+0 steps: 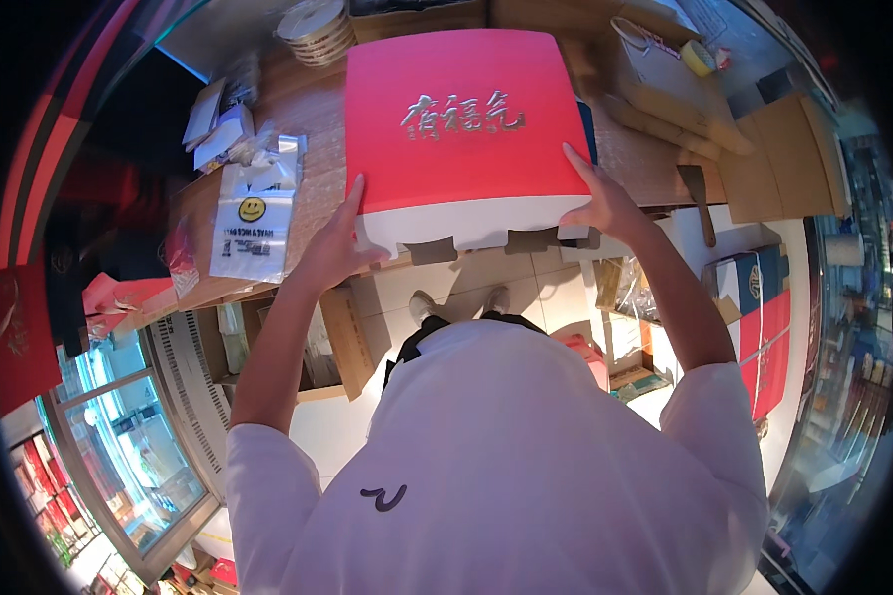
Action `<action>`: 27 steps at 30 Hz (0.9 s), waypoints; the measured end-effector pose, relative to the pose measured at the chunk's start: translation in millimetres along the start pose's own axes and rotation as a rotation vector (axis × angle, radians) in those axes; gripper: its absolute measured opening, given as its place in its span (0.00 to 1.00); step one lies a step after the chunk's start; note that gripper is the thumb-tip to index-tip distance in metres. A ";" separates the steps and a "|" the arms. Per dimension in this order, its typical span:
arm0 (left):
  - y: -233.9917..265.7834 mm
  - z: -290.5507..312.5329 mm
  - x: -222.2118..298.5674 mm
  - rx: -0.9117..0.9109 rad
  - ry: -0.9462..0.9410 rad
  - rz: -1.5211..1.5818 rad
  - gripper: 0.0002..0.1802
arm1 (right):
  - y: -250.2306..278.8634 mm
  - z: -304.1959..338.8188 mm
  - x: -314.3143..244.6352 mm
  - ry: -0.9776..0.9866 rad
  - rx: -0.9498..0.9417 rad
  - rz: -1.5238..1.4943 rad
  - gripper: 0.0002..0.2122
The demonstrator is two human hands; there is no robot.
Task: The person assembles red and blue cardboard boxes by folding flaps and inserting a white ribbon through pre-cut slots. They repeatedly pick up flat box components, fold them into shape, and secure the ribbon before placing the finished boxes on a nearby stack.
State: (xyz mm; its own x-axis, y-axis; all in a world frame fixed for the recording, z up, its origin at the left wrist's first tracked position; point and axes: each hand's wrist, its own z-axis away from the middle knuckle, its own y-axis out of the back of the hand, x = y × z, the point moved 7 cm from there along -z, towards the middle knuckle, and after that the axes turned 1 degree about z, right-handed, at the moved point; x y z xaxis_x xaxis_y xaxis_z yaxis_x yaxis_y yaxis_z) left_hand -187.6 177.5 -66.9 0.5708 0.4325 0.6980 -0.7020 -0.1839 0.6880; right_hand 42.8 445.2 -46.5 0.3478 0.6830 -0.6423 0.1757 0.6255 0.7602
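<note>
A red cardboard gift box (461, 164) with gold lettering lies across the wooden table in front of me. Along its near side runs a white flap (476, 220) with notches cut into the edge, which juts past the table toward me. At the near left corner, my left hand (339, 243) grips the box with the thumb under the flap and the fingers along the side. My right hand (605, 206) holds the near right corner in the same way, its fingers up the red side. Whether the box is flat or partly folded, I cannot tell.
Left on the table (313, 198) lies a clear plastic bag (251, 223) with a yellow smiley. Stacked white rolls (316, 30) stand at the back. On the right are brown cardboard (779, 159), a yellow tape roll (698, 58) and a dark scraper-like tool (700, 203). Tied red boxes (764, 362) stand below.
</note>
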 end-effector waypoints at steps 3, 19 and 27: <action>-11.6 -4.4 -6.7 -0.003 0.089 0.061 0.61 | 1.7 1.4 7.4 -0.033 0.013 -0.096 0.47; -33.0 10.9 -89.2 -0.061 0.108 0.595 0.41 | -17.6 -10.3 6.4 -0.188 0.106 0.261 0.45; 15.5 -21.5 -16.3 0.134 0.027 -0.053 0.51 | -19.0 -11.8 16.7 0.009 0.319 0.346 0.39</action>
State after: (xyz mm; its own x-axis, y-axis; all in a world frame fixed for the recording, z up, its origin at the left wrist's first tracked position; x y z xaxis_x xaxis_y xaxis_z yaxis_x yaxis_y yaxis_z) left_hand -216.9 186.6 -71.8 0.5924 0.4684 0.6555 -0.6068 -0.2759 0.7455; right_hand 34.4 449.2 -72.8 0.4279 0.8351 -0.3456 0.3255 0.2143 0.9209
